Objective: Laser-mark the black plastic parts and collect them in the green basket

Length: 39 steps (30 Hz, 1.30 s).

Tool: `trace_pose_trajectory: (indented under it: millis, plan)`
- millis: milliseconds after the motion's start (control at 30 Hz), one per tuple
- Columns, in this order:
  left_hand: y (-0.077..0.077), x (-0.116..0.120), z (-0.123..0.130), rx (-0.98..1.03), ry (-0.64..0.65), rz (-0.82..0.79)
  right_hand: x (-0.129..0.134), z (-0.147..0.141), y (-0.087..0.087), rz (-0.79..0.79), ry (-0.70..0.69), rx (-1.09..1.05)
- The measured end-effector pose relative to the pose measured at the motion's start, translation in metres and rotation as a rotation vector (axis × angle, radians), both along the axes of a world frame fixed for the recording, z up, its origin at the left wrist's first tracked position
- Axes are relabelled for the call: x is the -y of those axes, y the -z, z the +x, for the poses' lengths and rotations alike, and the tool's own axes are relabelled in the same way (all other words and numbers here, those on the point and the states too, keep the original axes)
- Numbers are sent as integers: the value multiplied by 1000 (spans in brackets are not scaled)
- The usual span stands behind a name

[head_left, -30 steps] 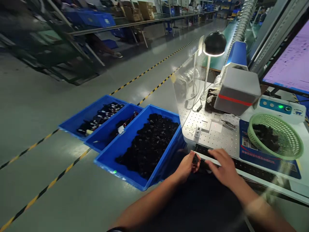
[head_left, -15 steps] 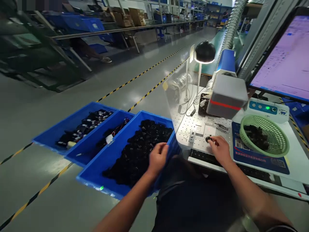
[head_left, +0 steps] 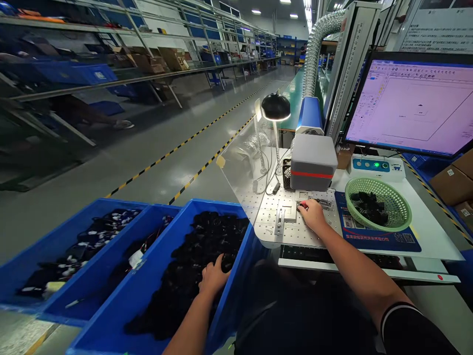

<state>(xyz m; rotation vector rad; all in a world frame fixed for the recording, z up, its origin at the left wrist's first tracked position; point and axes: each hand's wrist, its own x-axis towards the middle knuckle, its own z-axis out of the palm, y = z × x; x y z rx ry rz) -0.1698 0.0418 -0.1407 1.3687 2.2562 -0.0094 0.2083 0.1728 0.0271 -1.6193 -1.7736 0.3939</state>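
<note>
Possibly the small black part (head_left: 299,205), pinched in the right hand (head_left: 312,215) above the perforated plate (head_left: 266,228), could skew if released unevenly. Deep in the blue bin (head_left: 107,327), the left hand's (head_left: 213,277) half-curled fingers could snag neighbouring pieces; whether they grip one, I cannot tell.

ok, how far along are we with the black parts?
Looks done, probably: the small pile in the green basket, though no finish mark shows. In hand: a dark part at the right hand's fingertips on the perforated plate; the left hand is in the near bin. Left: seemingly most, since that bin's heap is far bigger.
</note>
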Motion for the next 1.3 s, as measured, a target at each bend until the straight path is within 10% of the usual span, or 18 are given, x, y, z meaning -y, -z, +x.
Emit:
trace_pose_trajectory:
  millis: [1300]
  plan:
    - [-3,14,12,-6,-47,-132,19,-6,2,-53,132,54]
